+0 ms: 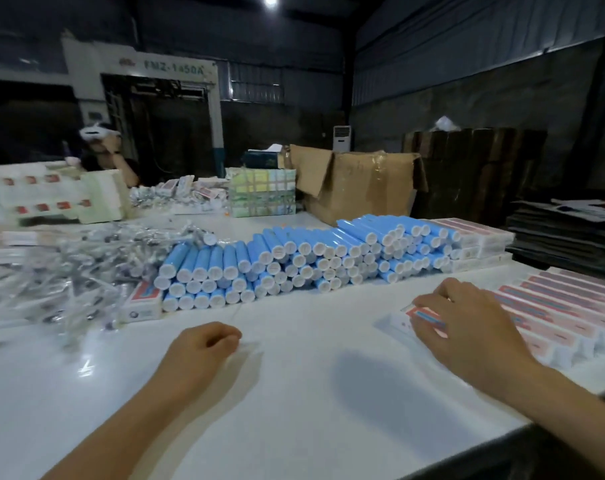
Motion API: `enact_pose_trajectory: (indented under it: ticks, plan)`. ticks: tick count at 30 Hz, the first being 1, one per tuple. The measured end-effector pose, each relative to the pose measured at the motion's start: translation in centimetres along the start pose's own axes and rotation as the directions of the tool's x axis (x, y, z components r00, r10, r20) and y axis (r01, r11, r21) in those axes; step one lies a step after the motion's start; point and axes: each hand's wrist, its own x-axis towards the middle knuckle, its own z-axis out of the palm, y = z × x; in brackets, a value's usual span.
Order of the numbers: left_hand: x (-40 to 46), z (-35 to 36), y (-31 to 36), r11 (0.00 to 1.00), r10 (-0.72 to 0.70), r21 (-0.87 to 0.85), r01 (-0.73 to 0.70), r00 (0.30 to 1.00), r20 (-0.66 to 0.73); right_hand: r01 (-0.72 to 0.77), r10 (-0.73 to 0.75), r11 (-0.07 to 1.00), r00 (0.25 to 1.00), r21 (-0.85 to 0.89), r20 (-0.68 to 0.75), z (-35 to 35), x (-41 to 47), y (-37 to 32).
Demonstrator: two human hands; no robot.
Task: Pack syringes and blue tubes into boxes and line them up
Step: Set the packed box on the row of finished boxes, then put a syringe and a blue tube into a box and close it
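syringes (51, 271): a loose heap in clear wrappers at the left of the white table (294, 410), blurred, just beside the blue tubes.
single box (142, 303): lies flat at the near left corner of the tube stack, touching it, its end flap facing the camera.
left hand (204, 351): rests on the bare table in front of the stack, fingers curled under into a loose fist, gripping nothing that shows.
blue tubes (294, 261): stacked several layers deep across the middle of the table, white caps facing the camera.
box in hand (408, 322): lies on the table under the right hand, just left of the row.
right hand (467, 327): palm down over this box, fingers bent around its far end and holding it.
row of boxes (571, 313): packed side by side along the right edge of the table, touching one another.
cardboard carton (356, 185): open, behind the stack.
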Motion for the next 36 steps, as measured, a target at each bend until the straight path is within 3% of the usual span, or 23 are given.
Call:
enact_pose_trajectory:
  ticks: [3, 7, 11, 20, 26, 29, 31, 33, 36]
  plan:
    - [-0.1, 0.0, 0.0, 0.995, 0.035, 0.088, -0.04, 0.998, 0.057, 0.17, -0.18, 0.959, 0.983, 0.227, 0.025, 1.4, 2.0, -6.2]
    - [0.1, -0.2, -0.2, 0.998, 0.009, 0.055, -0.013, 0.998, 0.066, 0.306, -0.337, 0.905, 0.939, 0.295, 0.061, 5.0, 4.9, -13.4]
    - [0.1, -0.1, -0.4, 0.999, 0.009, 0.052, -0.014, 0.997, 0.083, 0.331, -0.393, 0.882, 0.91, 0.336, 0.135, 8.6, 6.3, -16.7]
    - [0.4, 0.0, 0.3, 0.99, -0.019, 0.138, 0.003, 0.993, 0.12, 0.287, -0.43, 0.846, 0.865, 0.449, 0.258, 9.8, 6.4, -16.5]
    - [1.2, -1.8, 0.7, 0.996, -0.09, -0.016, 0.093, 0.988, 0.124, 0.262, -0.426, 0.835, 0.865, 0.484, 0.266, 9.2, 6.3, -16.7]
    - [4.0, -6.6, 1.5, 0.981, 0.021, 0.196, -0.016, 0.999, -0.026, 0.267, -0.416, 0.825, 0.884, 0.499, 0.215, 8.9, 6.0, -16.8]
    - [6.0, -11.6, 1.0, 0.928, 0.077, 0.372, -0.005, 0.981, -0.179, 0.292, -0.431, 0.819, 0.882, 0.494, 0.193, 8.8, 5.9, -16.9]
    - [7.7, -17.2, -0.8, 0.836, 0.098, 0.537, 0.116, 0.931, -0.352, 0.306, -0.439, 0.822, 0.878, 0.479, 0.192, 8.8, 6.0, -17.0]
    - [9.1, -25.2, -5.7, 0.533, 0.157, 0.73, 0.428, 0.798, -0.582, 0.317, -0.431, 0.835, 0.885, 0.451, 0.176, 9.0, 6.1, -17.2]
